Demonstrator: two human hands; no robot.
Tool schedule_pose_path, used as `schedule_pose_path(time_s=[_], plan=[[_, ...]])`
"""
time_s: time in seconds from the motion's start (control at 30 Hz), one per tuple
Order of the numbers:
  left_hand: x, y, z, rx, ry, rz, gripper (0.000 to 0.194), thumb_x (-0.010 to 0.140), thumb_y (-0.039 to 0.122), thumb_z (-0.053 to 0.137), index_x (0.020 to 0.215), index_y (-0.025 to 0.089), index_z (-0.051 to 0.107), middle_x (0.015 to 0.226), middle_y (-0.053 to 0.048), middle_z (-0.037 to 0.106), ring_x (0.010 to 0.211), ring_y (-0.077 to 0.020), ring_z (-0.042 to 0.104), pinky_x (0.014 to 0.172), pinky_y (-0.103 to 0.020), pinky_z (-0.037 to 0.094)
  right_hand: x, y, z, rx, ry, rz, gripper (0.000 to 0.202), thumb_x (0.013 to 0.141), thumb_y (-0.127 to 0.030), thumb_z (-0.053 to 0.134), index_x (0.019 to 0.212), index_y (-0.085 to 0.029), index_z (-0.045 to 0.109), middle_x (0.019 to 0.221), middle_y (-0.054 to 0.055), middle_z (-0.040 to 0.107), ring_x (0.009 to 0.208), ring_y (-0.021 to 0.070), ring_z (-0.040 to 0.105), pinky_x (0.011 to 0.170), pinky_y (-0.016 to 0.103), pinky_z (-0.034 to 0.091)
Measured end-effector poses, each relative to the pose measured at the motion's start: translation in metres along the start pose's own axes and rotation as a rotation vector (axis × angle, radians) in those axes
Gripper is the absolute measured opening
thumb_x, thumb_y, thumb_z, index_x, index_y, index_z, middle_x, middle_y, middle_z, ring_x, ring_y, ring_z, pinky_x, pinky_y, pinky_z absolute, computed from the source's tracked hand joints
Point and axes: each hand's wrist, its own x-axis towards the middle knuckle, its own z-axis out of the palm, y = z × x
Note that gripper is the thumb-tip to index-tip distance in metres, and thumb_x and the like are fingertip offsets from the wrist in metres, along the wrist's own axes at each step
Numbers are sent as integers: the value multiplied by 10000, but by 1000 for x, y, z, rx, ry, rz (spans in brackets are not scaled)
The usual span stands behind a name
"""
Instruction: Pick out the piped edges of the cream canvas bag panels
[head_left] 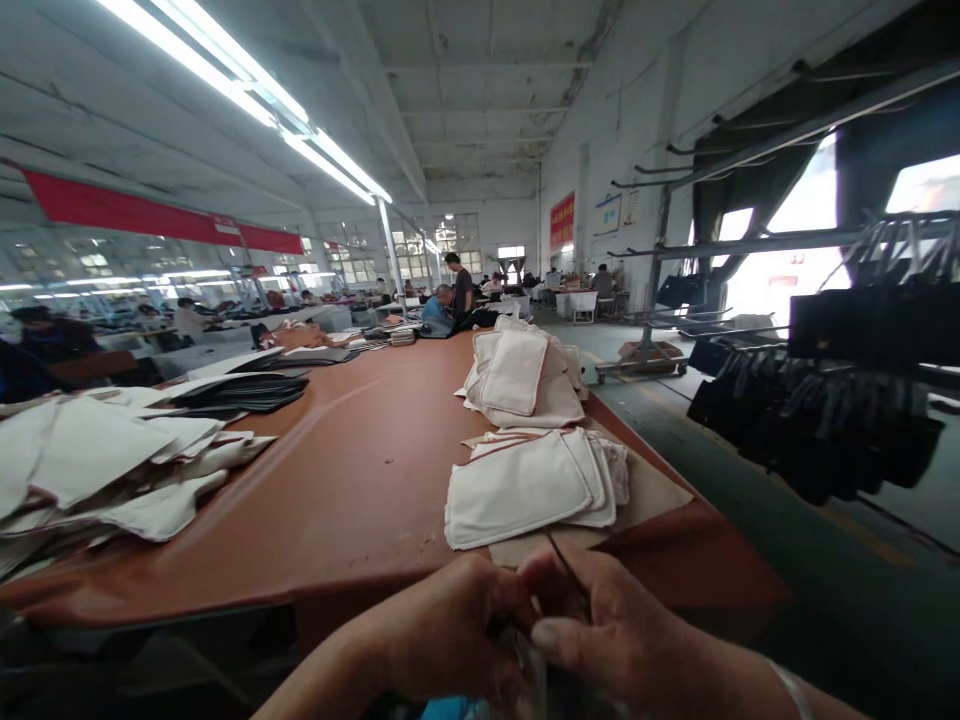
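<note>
My left hand (457, 625) and my right hand (619, 625) meet at the near edge of the table, fingers curled and almost touching. Out of my right hand pokes a thin dark pointed piece (568, 563); its kind is unclear. What my left fingers close on is hidden, in a dim area with something greyish below. Just beyond the hands lies a pile of cream fabric pieces (517, 490) with rounded corners, on a beige sheet (652, 495). Behind it is a second pile of cream pieces (517, 370).
Brown sheeting (360, 450) covers the table. At left lie loose cream pieces (97, 450) and a stack of dark sheets (240, 392). Dark bags (817, 430) hang from a metal rack (757, 245) on the right. Other people, one standing (461, 288), are farther back.
</note>
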Motion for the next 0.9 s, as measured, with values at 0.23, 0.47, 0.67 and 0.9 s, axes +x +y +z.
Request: schedule_pose_path(time_s=[0.23, 0.47, 0.67, 0.9], plan=[[8, -14, -1, -173, 74, -85, 532, 454, 381, 980, 787, 168, 624, 724, 68, 578, 644, -95, 412, 559, -191, 299, -1, 28, 7, 240, -53, 53, 315, 747, -357, 776, 735, -155, 534, 781, 0, 558, 703, 128, 471, 622, 235, 376], [22, -37, 8, -351, 166, -70, 387, 619, 380, 902, 682, 127, 616, 728, 20, 597, 650, -87, 435, 586, -200, 313, -7, 48, -2, -362, 66, -150, 173, 860, -323, 559, 766, -180, 536, 731, 29, 582, 671, 164, 530, 618, 274, 382], [32, -42, 14, -310, 241, -146, 343, 629, 351, 875, 664, 115, 629, 688, 8, 590, 644, -101, 428, 575, -217, 298, -8, 67, -1, -810, 69, -387, 186, 930, -208, 409, 815, -190, 554, 770, 89, 659, 704, 205, 625, 621, 290, 413], [40, -41, 16, -246, 266, -199, 168, 646, 226, 763, 634, 133, 624, 613, 31, 565, 571, -87, 401, 519, -209, 271, -9, 76, 0, -748, 219, -525, 124, 910, -141, 418, 876, -201, 519, 739, 28, 627, 637, 148, 607, 580, 238, 416]])
